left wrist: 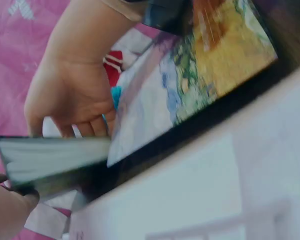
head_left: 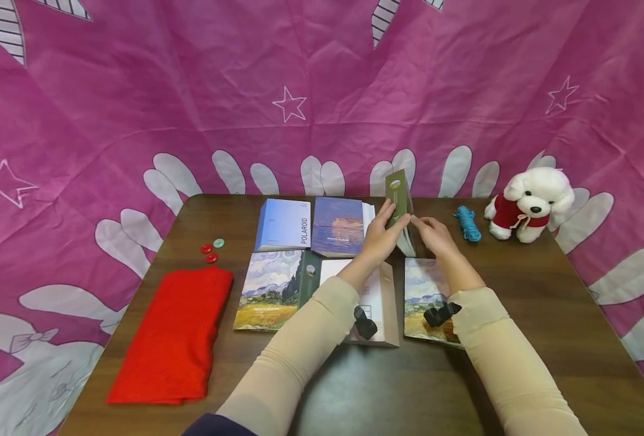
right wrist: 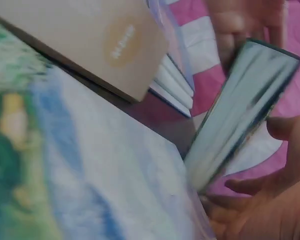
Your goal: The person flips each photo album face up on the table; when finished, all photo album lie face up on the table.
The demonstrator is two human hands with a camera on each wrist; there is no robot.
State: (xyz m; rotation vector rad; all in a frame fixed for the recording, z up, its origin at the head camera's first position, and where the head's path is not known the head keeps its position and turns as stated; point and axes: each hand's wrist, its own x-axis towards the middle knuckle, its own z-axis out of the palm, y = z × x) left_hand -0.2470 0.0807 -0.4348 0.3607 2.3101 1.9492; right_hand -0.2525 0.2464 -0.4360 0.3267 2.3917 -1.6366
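A green-spined photo album (head_left: 397, 186) stands upright at the back of the table, its page edges showing in both wrist views. My left hand (head_left: 383, 235) grips it from the left, fingers on the spine side. My right hand (head_left: 435, 237) is at its right side, with thumb and fingers fairly straight close to the album (right wrist: 246, 100). Below the right hand lies another album with a painted landscape cover (head_left: 422, 281). Under my left forearm is a white album with a beige edge (head_left: 389, 303), partly hidden by the sleeve.
To the left lie a blue Polaroid album (head_left: 284, 224), a seascape album (head_left: 337, 227) and a landscape album (head_left: 270, 284). A red cloth (head_left: 172, 339) and several buttons (head_left: 212, 258) are farther left. Blue cord (head_left: 468, 224) and a white plush dog (head_left: 534, 200) sit at the back right.
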